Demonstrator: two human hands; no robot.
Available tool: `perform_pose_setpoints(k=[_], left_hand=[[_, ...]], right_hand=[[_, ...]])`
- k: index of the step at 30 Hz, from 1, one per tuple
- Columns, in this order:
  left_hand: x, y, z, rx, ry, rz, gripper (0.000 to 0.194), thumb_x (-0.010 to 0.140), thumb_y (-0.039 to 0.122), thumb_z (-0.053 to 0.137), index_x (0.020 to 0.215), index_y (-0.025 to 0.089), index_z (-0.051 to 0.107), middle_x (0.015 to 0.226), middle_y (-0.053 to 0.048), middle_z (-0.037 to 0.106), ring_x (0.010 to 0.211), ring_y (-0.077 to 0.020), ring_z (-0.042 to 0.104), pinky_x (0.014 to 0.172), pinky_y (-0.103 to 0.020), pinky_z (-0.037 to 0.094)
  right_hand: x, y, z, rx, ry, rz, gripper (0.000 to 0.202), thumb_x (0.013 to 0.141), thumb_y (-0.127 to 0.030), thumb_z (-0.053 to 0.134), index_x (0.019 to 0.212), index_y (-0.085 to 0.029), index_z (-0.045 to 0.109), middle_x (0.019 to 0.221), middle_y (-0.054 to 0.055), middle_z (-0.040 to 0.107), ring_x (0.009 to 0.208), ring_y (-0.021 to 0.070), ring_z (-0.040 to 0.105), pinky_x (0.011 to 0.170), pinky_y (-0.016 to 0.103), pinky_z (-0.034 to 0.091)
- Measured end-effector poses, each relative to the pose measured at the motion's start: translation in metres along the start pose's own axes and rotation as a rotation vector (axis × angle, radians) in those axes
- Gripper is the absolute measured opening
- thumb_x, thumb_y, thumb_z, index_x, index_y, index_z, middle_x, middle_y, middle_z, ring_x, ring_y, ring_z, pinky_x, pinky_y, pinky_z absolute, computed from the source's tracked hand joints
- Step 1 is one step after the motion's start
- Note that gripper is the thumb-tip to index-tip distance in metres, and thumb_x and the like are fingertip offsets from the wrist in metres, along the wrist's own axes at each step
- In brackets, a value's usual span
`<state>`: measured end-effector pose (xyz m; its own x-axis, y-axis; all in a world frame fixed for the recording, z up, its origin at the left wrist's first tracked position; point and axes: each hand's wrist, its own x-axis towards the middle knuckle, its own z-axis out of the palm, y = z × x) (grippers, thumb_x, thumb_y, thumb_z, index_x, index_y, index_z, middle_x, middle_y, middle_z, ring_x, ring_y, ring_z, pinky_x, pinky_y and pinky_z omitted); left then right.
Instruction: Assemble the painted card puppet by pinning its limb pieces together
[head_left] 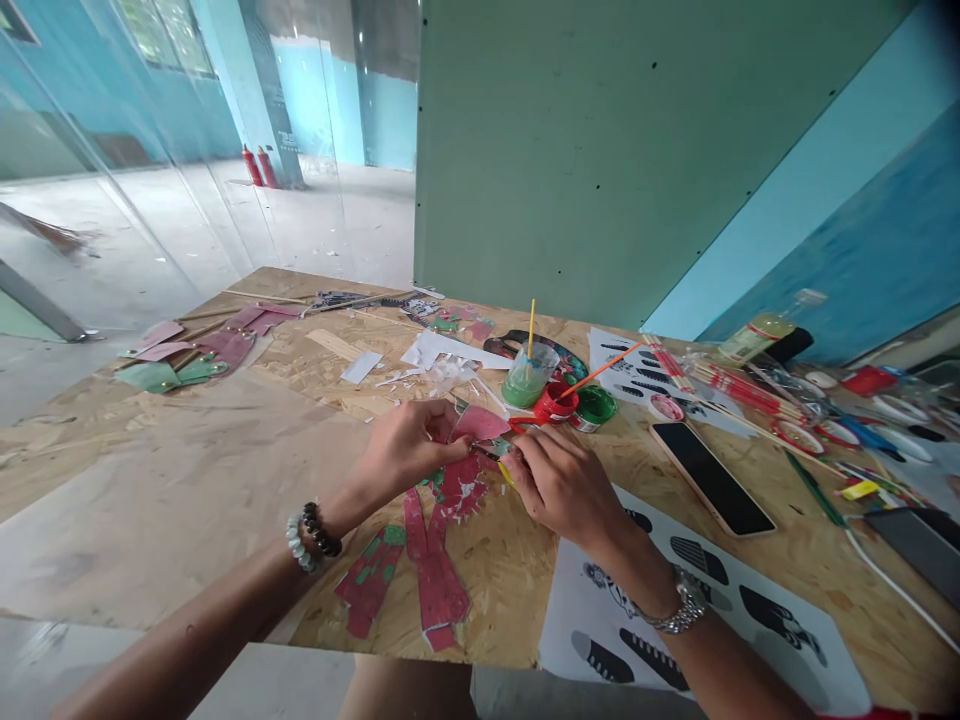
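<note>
My left hand (416, 440) pinches a red-painted paper piece (480, 424) between thumb and fingers, above the middle of the table. Close against it, my right hand (562, 480) is closed around small scissors (507, 474); bits of red and yellow handle show beside the fingers, and the blades are mostly hidden at the paper. Below the hands lie red and green painted cutouts: a jagged-edged piece (459, 490), a long forked strip (435, 575) and a shorter strip with green patches (375, 575).
Behind my hands stand a cup of green water (529, 376) with a brush, a red paint jar (556, 402) and a green paint jar (595, 408). A phone (712, 478) and printed sheets (675, 610) lie right. Jointed painted cutouts (225, 345) lie far left, paper scraps (450, 370) centrally.
</note>
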<state>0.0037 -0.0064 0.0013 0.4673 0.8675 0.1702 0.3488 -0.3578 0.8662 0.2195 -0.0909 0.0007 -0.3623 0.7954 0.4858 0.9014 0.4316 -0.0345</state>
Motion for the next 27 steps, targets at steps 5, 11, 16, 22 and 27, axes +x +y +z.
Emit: perform_pose_setpoints(k=[5,11,16,22,27], left_hand=[[0.001,0.001,-0.002,-0.005,0.009,0.062,0.026,0.079,0.035,0.073,0.068,0.017,0.057,0.063,0.004,0.053,0.057,-0.0085,0.045,0.054,-0.021,0.033],[0.006,0.003,-0.005,-0.307,-0.025,0.019,0.032,0.08,0.044,0.079,0.08,0.016,0.063,0.068,0.003,0.055,0.058,-0.008,0.047,0.051,-0.02,0.036],[0.008,0.006,-0.012,-0.478,0.028,-0.054,0.036,0.084,0.051,0.075,0.085,0.018,0.06,0.064,0.005,0.049,0.051,-0.0064,0.043,0.045,-0.019,0.033],[0.007,0.005,-0.015,-0.521,0.007,-0.166,0.04,0.088,0.055,0.067,0.077,0.019,0.054,0.062,0.006,0.046,0.047,-0.0056,0.043,0.044,-0.019,0.036],[0.008,-0.001,-0.014,-0.614,0.038,-0.212,0.035,0.085,0.051,0.07,0.08,0.019,0.056,0.063,0.007,0.046,0.048,-0.0053,0.042,0.043,-0.019,0.032]], right_hand=[[0.002,-0.002,0.003,0.147,0.034,0.085,0.038,0.109,-0.034,0.036,0.082,-0.02,0.059,0.078,0.008,0.066,0.077,0.0229,0.062,0.071,0.034,0.04],[0.004,0.007,0.0,0.317,0.034,0.253,0.038,0.107,-0.039,0.038,0.082,-0.021,0.06,0.081,0.008,0.07,0.077,0.0221,0.064,0.071,0.033,0.042],[0.008,0.021,-0.017,0.523,-0.024,0.417,0.043,0.104,-0.053,0.044,0.081,-0.021,0.06,0.071,0.003,0.064,0.064,0.0177,0.057,0.059,0.03,0.039],[0.003,0.042,-0.05,0.428,-0.223,0.339,0.037,0.1,-0.055,0.054,0.083,-0.023,0.062,0.077,0.002,0.065,0.067,0.0174,0.056,0.06,0.029,0.041],[-0.053,0.051,-0.062,0.116,-0.325,0.196,0.034,0.101,-0.051,0.056,0.079,-0.025,0.057,0.071,0.0,0.061,0.062,0.0178,0.057,0.06,0.031,0.042]])
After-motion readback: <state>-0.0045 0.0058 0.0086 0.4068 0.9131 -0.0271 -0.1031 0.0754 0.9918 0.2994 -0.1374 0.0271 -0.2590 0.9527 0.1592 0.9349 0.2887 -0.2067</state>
